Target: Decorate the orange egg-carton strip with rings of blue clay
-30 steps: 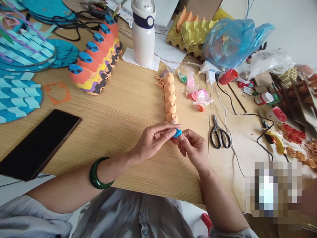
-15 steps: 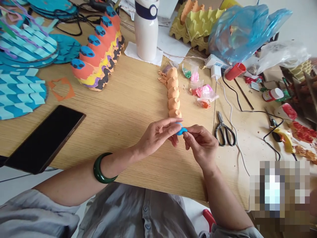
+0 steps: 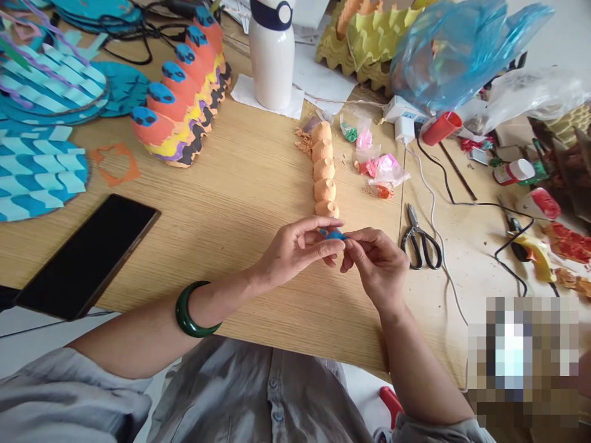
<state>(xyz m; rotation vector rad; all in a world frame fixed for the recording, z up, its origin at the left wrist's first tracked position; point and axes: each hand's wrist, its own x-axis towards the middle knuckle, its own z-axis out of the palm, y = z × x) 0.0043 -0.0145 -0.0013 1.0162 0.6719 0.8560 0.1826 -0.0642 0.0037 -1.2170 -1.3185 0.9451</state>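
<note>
A small lump of blue clay (image 3: 335, 235) is held between both hands near the table's front. My left hand (image 3: 300, 246), with a dark green bangle on its wrist, has its fingers closed round the left part of the clay. My right hand (image 3: 377, 261) pinches the clay's right end between thumb and fingers. Just beyond the fingertips stands a row of pale orange egg-carton bumps (image 3: 324, 167); its near end is partly hidden by my left hand. Further left lies a painted carton strip (image 3: 184, 92) in orange, yellow, purple and black, with blue spots on top.
Black-handled scissors (image 3: 418, 240) lie right of my right hand, beside a white cable. A phone (image 3: 90, 255) rests at the left. Behind are a white bottle (image 3: 271, 61), clay packets (image 3: 381, 167), a blue plastic bag (image 3: 443, 55) and yellow egg cartons (image 3: 369, 43).
The blue clay has turned between the fingers and shows as a thinner shape. My left thumb has shifted slightly right, and the camera view has moved a little.
</note>
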